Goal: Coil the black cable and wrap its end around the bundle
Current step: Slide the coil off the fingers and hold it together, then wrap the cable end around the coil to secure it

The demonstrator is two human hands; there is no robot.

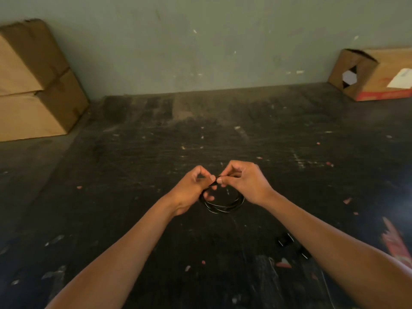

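Observation:
The black cable (225, 207) hangs as a small round coil of several loops, just above the dark table. My left hand (191, 190) grips the coil's left side, fingers curled around the bundle. My right hand (243, 181) pinches the cable's end between thumb and forefinger at the top of the coil, right against the left thumb. The two hands touch at the pinch. The upper part of the coil is hidden behind my fingers.
The dark scuffed table (156, 152) carries scraps of paper. Stacked cardboard boxes (33, 85) stand at the back left, and an open cardboard box (376, 74) at the back right. A small black object (286, 239) lies near my right forearm. A grey wall closes the far edge.

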